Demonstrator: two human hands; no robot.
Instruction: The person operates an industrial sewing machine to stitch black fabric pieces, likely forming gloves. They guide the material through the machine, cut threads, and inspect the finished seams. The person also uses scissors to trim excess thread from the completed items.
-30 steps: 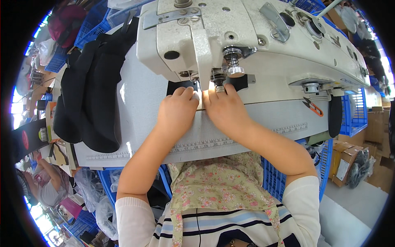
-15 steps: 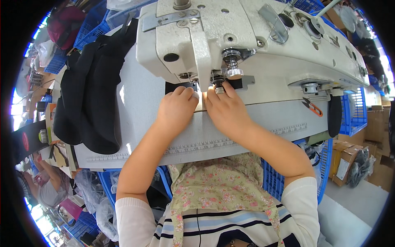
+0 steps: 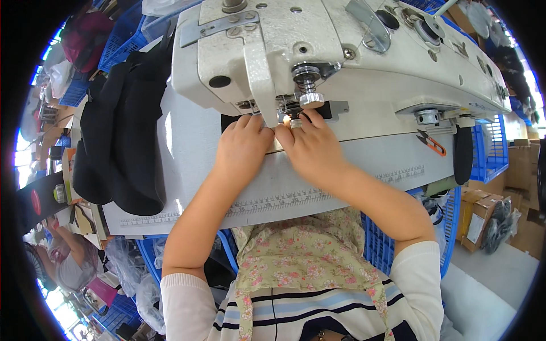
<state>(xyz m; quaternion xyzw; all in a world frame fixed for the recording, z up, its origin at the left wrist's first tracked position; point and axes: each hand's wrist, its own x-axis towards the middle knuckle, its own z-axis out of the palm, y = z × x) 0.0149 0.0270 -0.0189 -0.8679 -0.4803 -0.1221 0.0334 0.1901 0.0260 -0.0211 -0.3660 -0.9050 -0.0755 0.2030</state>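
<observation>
L hand (image 3: 243, 149): fingers curled, laid on near edge of dk fabric pc (image 3: 227, 121), L of needle area. Pinch or flat press? Can't tell, tips hidden. R hand (image 3: 311, 149): fingers bent, tips up by metal parts under machine head; grip likewise can't tell. Hands v. close, thumbs nearly meeting.

Fabric pc: under head of wht sewing machine (image 3: 364, 85), mostly covered by hands + head. Looks in position, prob. mid-seam. No stitch line visible, so amt sewn vs. left unclear; pc not yet off machine.

Further out: blk soft pcs (image 3: 122, 136) heaped on L of gray table (image 3: 187, 142); done or waiting, can't say. Orange-handled snips (image 3: 433, 144) lie on R, out of hand; no thread-trimming under way. Ruler strip (image 3: 296, 199) runs along near edge, below wrists.
</observation>
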